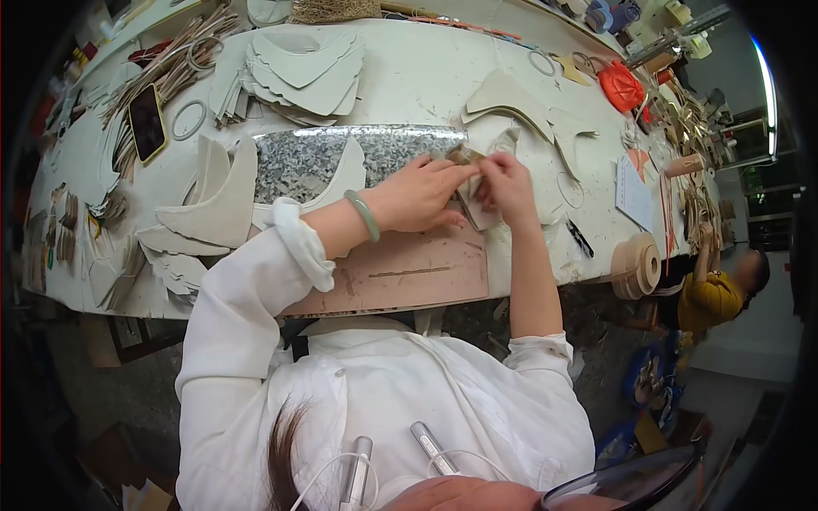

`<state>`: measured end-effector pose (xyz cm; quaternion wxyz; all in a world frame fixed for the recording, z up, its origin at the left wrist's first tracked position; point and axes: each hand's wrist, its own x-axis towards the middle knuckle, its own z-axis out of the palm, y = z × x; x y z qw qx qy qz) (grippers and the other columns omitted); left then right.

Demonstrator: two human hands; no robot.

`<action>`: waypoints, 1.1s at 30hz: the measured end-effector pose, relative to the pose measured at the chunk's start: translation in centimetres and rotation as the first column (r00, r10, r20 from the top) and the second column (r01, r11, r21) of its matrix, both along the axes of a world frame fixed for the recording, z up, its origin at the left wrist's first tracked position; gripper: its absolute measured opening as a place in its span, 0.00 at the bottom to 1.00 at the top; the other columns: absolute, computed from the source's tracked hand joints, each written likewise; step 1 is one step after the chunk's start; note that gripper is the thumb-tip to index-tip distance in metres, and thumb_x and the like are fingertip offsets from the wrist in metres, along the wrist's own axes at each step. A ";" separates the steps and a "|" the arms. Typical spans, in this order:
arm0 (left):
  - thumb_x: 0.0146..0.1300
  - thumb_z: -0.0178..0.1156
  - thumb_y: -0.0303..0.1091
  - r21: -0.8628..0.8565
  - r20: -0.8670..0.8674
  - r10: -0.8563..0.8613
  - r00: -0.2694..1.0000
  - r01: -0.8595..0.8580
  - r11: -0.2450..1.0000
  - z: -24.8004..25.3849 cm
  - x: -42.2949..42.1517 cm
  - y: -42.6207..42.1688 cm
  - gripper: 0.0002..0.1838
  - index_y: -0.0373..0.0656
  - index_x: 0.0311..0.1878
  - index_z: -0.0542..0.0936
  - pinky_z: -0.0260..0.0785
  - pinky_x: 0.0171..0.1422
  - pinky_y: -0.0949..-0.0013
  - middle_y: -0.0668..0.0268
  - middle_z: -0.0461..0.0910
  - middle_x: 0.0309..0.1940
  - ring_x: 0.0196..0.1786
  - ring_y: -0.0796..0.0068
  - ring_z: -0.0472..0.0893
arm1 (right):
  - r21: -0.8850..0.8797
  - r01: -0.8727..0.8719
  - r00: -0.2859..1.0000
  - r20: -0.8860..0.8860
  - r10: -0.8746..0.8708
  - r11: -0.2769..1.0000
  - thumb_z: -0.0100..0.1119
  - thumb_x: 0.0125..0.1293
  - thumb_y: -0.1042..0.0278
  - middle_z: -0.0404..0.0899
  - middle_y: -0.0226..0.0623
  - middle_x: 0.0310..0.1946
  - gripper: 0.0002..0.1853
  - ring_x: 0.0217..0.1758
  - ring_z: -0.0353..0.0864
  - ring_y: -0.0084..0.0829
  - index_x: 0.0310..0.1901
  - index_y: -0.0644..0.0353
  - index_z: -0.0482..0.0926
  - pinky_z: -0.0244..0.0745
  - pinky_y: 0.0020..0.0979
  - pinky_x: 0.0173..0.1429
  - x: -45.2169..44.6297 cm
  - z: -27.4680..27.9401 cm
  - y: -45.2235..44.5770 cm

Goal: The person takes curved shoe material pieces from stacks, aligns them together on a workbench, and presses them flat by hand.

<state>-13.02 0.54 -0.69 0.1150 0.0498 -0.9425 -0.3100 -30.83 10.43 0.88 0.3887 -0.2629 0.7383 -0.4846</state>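
Observation:
My left hand [422, 194], with a jade-green bangle [364, 215] at the wrist, stretches flat over the right end of a speckled granite slab [290, 162]. Its fingertips reach my right hand [511, 189], whose fingers are closed in a pinch on a small pale leather-like piece [482, 215]. Part of that piece is hidden by the fingers. Below my left hand lies a pinkish-tan board [400, 274] with scratches. Curved off-white cut pieces [230, 192] rest at the slab's left, and another pale piece [345, 175] lies on the slab.
Stacked pale pieces [302, 72] lie at the back, near a phone [147, 123] and a white ring [188, 119]. To the right are more cut pieces [509, 98], a black-handled cutter [579, 238], a paper pad [632, 194] and tape rolls [637, 266]. A person in yellow [714, 294] sits far right.

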 end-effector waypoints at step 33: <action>0.60 0.71 0.41 0.774 -0.186 0.134 0.973 0.062 0.630 7.8 6.3 7.7 0.37 0.38 0.69 0.69 0.67 0.67 0.61 0.58 0.75 0.57 0.59 0.61 0.75 | -0.320 -0.409 0.658 -0.752 0.034 0.854 0.58 0.59 0.71 0.85 0.48 0.41 0.10 0.41 0.82 0.40 0.40 0.67 0.82 0.78 0.34 0.49 6.1 6.9 10.3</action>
